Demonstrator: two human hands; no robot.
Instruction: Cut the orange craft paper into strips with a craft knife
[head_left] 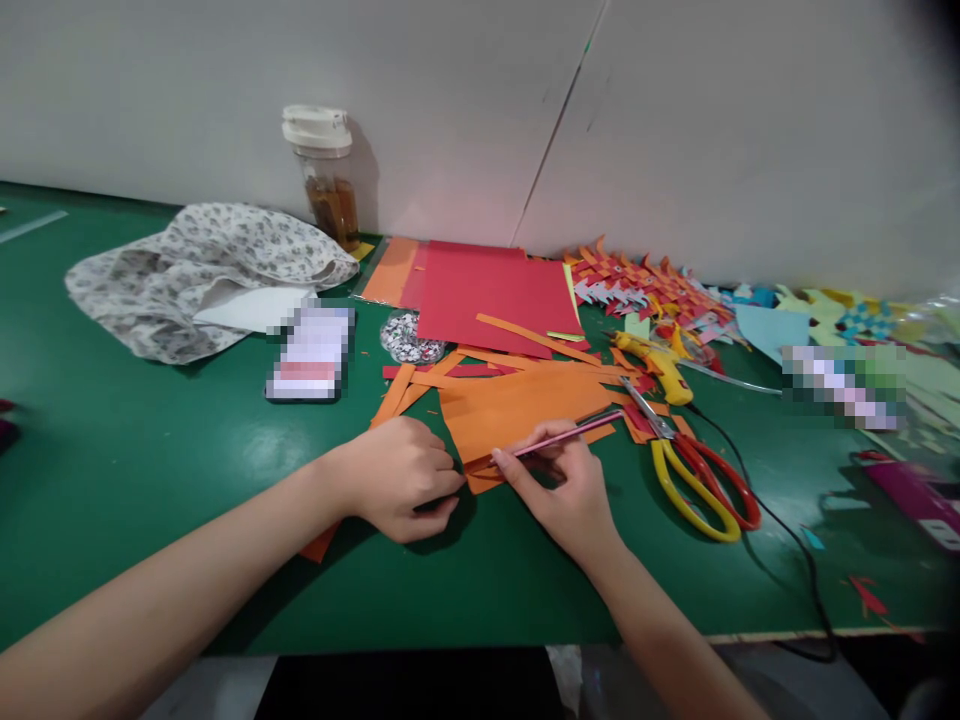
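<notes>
My right hand point(566, 490) grips a slim pink pencil point(574, 431) between thumb and fingers, low over the front edge of an orange paper sheet point(517, 400). Just left of that sheet's front corner, my left hand point(409, 480) is closed, knuckles up. Its fingertips come close to the paper, and whatever they hold, if anything, is hidden. One end of an orange paper strip point(319, 543) sticks out below my left wrist. More orange strips point(396, 395) lie behind the left hand and along the back of the sheet.
Scissors point(686, 465) and a yellow glue gun point(660, 365) with a black cord lie to the right. Red sheets point(491, 295), a bag of googly eyes point(412, 338), a phone point(311, 355), patterned cloth point(202, 270) and a bottle point(328, 180) are farther back. Woven paper shapes point(645, 280) stand by the wall.
</notes>
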